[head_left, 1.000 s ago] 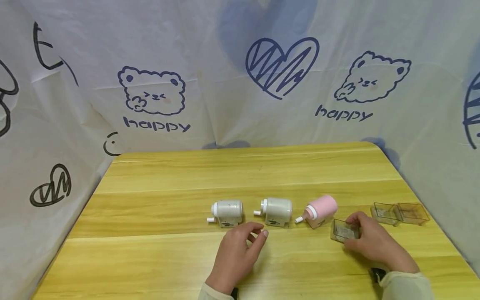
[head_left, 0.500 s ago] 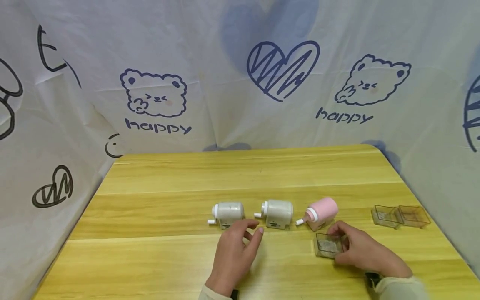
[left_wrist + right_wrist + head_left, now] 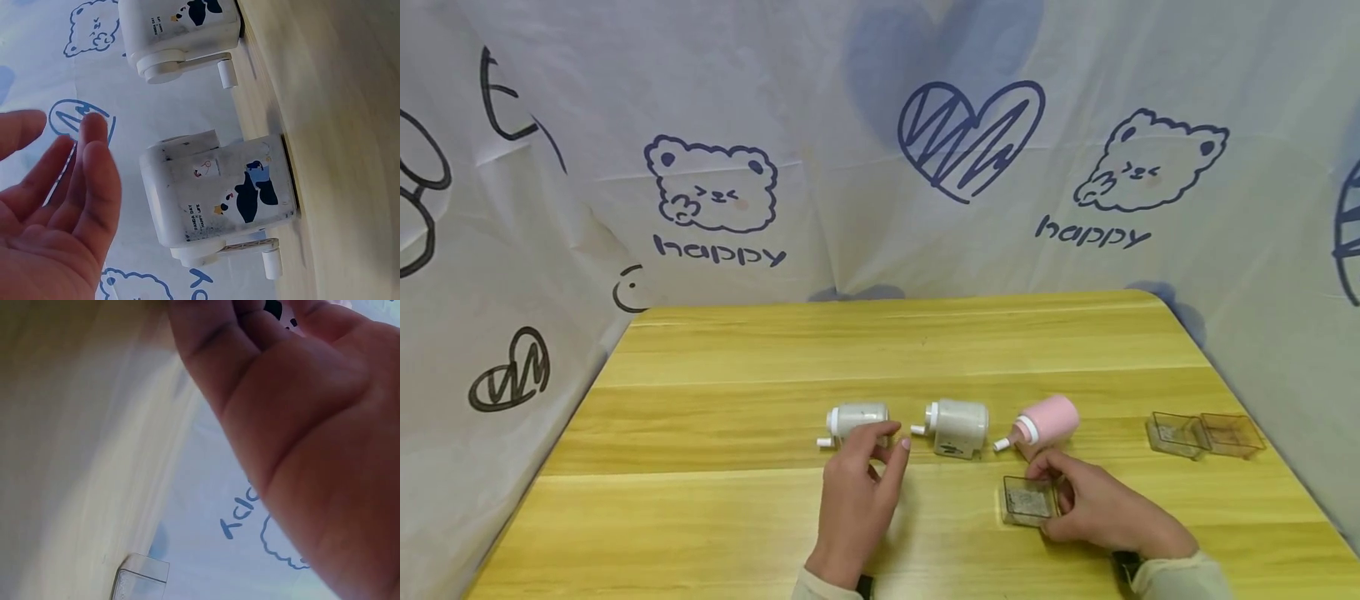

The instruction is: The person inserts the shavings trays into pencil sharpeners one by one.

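Observation:
My right hand [image 3: 1101, 508] pinches a small clear plastic box [image 3: 1022, 502] by its right end, low over the table in front of a pink crank pencil sharpener [image 3: 1051, 419]. In the right wrist view the fingers run out of the top edge and hide that box. My left hand [image 3: 857, 500] holds nothing, its fingers loosely bent, and overlaps the leftmost white sharpener [image 3: 859, 412] in the head view. A second white sharpener [image 3: 961, 425] stands between that one and the pink one. Panda prints show on the white sharpeners [image 3: 219, 194] in the left wrist view.
Two more clear boxes stand side by side near the table's right edge, a greyish one [image 3: 1176, 435] and a brownish one [image 3: 1231, 435]. The wood-grain table [image 3: 700, 450] is enclosed by a white cloth [image 3: 835, 167] with bear and heart drawings.
My right hand has brought the clear box left and toward me, from beside the pink sharpener to in front of it. The left hand has shifted slightly left. The sharpeners have stayed put.

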A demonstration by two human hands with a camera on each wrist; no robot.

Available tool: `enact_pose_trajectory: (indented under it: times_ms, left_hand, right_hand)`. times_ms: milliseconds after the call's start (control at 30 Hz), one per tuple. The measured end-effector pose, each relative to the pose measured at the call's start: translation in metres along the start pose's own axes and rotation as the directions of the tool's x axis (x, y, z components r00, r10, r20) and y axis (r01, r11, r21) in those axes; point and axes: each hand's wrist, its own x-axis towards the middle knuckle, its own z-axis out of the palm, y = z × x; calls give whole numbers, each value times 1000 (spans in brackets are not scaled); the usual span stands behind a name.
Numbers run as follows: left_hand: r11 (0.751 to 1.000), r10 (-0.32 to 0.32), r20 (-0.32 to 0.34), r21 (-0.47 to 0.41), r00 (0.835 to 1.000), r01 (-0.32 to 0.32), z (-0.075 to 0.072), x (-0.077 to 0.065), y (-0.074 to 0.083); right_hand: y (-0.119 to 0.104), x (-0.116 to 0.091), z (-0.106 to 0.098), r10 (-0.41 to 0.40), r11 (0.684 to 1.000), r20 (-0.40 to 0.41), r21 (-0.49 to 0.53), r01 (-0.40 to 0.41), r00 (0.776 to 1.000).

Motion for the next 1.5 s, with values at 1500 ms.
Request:
enact_pose_trajectory:
  times_ms: [1500]
  left_hand:
    - [967, -159, 191, 230, 969, 113, -19, 2, -38]
  right_hand:
    - [-13, 15, 23, -89, 994, -33, -60, 87, 995]
